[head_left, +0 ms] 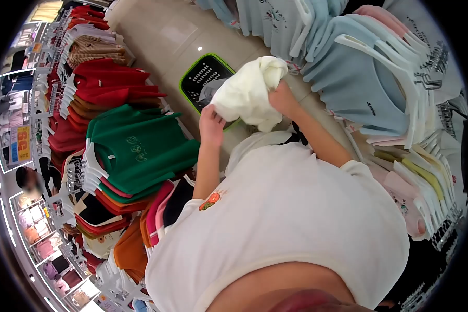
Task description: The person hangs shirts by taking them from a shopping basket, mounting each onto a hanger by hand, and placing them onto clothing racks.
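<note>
Holding a bunched cream-white cloth garment (244,93), the left hand (211,127) has its fingers grasping the near left edge, while the right hand's (283,99) fingers clench the right side. The garment partly hides a black perforated plastic basket with a lime-green rim (184,73); grey cloth (209,91) lies inside.

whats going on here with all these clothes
A person among racks of clothes holds up a bunched white cloth, the left hand at its lower edge and the right hand gripping its other side. Behind the cloth in this view is a green-rimmed basket with something grey in it. A green top hangs on the left, pale blue tops on the right.
</note>
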Available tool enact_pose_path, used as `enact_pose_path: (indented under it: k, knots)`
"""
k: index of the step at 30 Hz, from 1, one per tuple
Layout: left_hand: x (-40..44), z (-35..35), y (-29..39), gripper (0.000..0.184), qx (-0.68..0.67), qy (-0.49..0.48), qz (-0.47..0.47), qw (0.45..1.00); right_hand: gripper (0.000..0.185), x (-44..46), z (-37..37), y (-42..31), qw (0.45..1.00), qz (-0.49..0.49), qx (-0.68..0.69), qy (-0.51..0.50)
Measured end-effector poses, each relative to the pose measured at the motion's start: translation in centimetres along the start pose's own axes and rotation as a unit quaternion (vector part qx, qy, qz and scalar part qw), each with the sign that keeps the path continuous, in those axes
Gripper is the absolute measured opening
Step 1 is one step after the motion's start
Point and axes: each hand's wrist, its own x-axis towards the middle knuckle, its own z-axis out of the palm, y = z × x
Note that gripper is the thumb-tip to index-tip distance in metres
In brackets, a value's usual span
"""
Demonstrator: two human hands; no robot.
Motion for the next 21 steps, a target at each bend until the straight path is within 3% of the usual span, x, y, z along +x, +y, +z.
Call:
enact_pose_path:
  k: [1, 3, 5, 7, 8, 11, 12, 13, 15, 21]
  knots:
    - [-1.0, 1.2, -0.9, 0.046, 0.043, 0.037, 0.015, 0.998, 0.033, -0.5, -1.0, -0.4, 0.994, -0.02, -0.108, -0.002]
    - [-3.0, 4.1, -2.9, 0.061, 0.128, 0.015, 0.094, 0.987, 0.031, -1.3, -2.9, -1.6, 0.945, -0.066, -0.321, 0.0]
    - [-5.6, 6.8, -4.8, 0.078, 0.104, -0.149, 0.145, 0.973, 0.035, -2.4, -3.6, -6.2, 0.941, -0.107, -0.321, 0.017]
    - [-7.2, 9.1, -5.7, 0.07, -0.034, -0.28, 0.071, 0.957, 0.036, -3.7, -4.4, -7.2, 0.937, -0.117, -0.33, 0.005]
    - [-7.8, 9.9, -5.9, 0.065, -0.016, -0.266, 0.052, 0.962, 0.041, -4.0, -4.9, -8.0, 0.94, -0.082, -0.324, -0.062]
    - [-7.0, 12.1, -6.2, 0.047, 0.016, -0.228, 0.045, 0.972, 0.041, -4.8, -6.7, -7.6, 0.961, -0.067, -0.258, -0.067]
    - [-6.4, 11.9, -6.4, 0.039, 0.017, -0.212, 0.063, 0.975, 0.041, -4.5, -7.9, -7.1, 0.959, -0.085, -0.262, -0.066]
    - [-6.1, 11.9, -6.2, 0.033, 0.02, -0.195, 0.08, 0.977, 0.037, -4.3, -9.0, -6.7, 0.979, -0.035, -0.196, -0.031]
    - [-6.0, 11.6, -5.2, 0.029, 0.05, -0.17, 0.086, 0.98, 0.034, -3.9, -11.2, -7.4, 0.997, -0.021, -0.076, 0.011]
    - [-4.5, 12.8, -1.9, 0.029, 0.127, -0.209, 0.081, 0.966, 0.03, -3.7, -13.8, -9.6, 0.976, -0.109, -0.187, 0.03]
